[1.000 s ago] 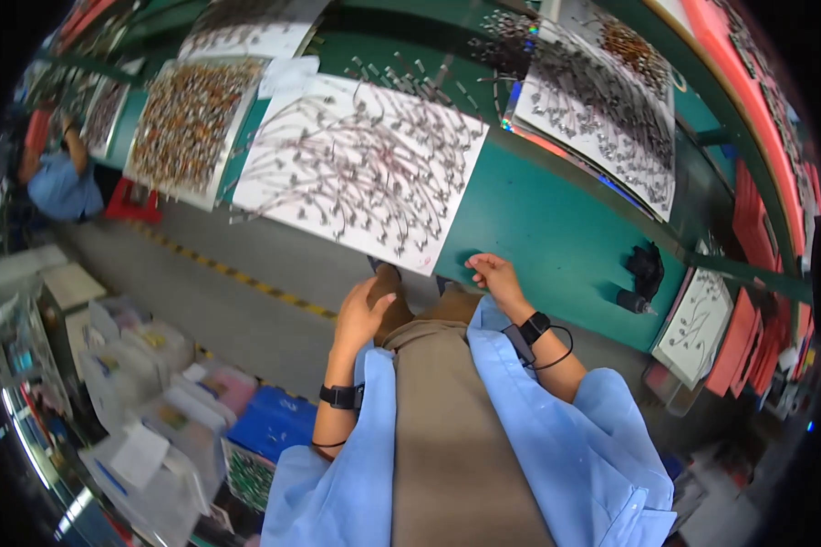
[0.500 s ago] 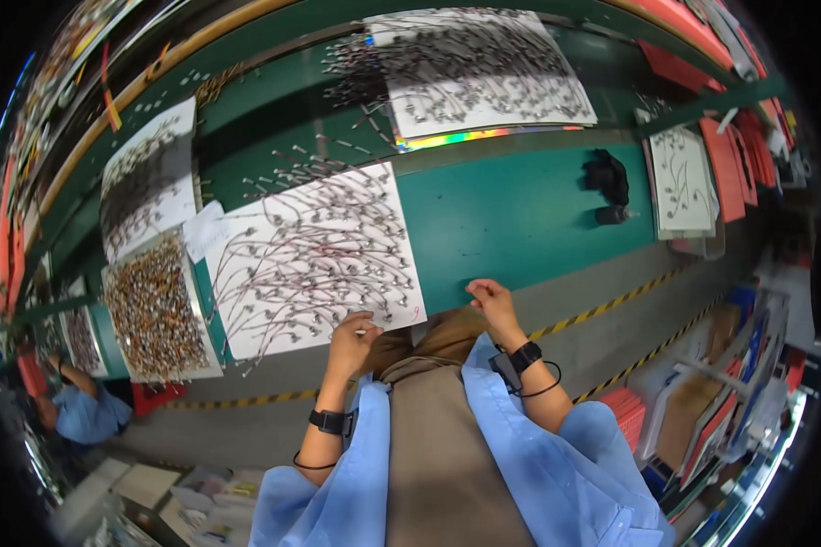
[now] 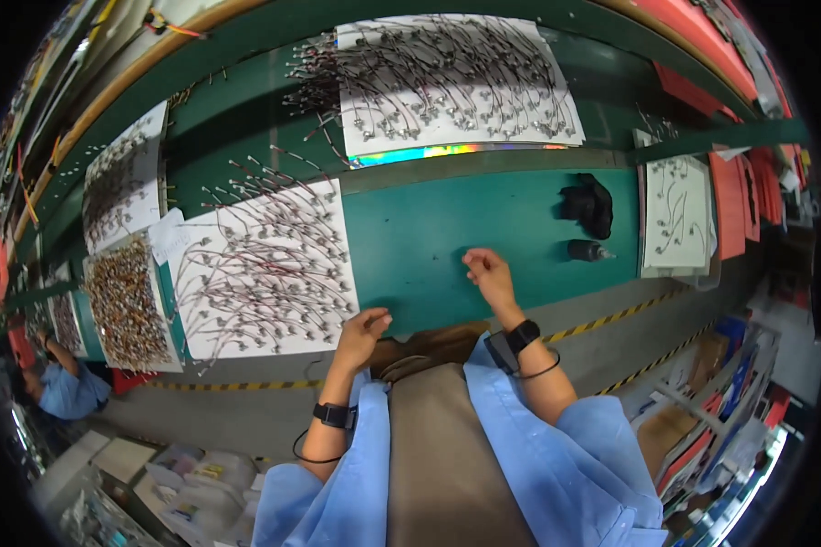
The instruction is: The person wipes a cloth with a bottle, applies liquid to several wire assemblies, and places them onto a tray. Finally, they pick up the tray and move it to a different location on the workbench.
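Note:
My left hand (image 3: 362,335) is at the table's near edge, just right of a white sheet (image 3: 330,339) covered with rows of thin dark-red wire leads (image 3: 265,273) that have small metal parts on their ends. Its fingers point right, slightly bent and apart from one another, with nothing visible in them. My right hand (image 3: 491,276) hovers over bare green tabletop, thumb and fingertips drawn together. Anything held between those tips is too small to make out. Small dark specks lie on the green surface ahead of both hands.
Farther back lies another sheet of wire leads (image 3: 456,82). A black cloth (image 3: 588,205) and a small dark bottle (image 3: 589,250) are at the right, before a tray with leads (image 3: 675,214). A board of brownish parts (image 3: 128,305) is left, near a co-worker's blue sleeve (image 3: 73,392).
My left hand has come off the wire sheet's near corner and is now beside it. The view has turned, shifting the sheets left in the picture. My right hand stays over the green tabletop.

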`<action>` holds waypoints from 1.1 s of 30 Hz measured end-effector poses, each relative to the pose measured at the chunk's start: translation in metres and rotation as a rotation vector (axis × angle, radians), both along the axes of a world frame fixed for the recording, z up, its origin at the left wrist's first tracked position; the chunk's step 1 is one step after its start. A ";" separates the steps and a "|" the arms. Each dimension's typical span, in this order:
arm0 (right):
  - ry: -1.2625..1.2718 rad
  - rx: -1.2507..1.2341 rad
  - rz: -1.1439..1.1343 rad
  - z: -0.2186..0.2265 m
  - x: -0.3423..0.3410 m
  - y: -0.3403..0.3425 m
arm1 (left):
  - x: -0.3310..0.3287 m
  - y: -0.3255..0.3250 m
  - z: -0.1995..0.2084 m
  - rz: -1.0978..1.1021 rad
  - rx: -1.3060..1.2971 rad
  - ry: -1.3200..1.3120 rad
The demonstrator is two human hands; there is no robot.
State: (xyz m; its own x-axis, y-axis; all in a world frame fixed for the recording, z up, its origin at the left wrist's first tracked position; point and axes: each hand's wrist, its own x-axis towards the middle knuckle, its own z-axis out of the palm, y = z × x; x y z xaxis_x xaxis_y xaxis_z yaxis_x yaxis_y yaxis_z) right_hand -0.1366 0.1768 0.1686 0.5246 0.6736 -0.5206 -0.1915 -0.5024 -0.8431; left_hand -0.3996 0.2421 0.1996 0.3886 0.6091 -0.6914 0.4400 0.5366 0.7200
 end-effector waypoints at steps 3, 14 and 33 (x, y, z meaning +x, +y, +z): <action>-0.198 0.038 0.115 -0.008 0.051 0.033 | 0.049 -0.017 -0.016 0.108 -0.006 -0.031; -0.700 0.245 0.287 0.000 0.113 0.179 | 0.129 0.009 -0.097 0.451 -0.031 0.005; -0.652 -0.021 0.426 0.008 0.113 0.264 | 0.070 0.017 -0.032 0.614 -0.209 -0.251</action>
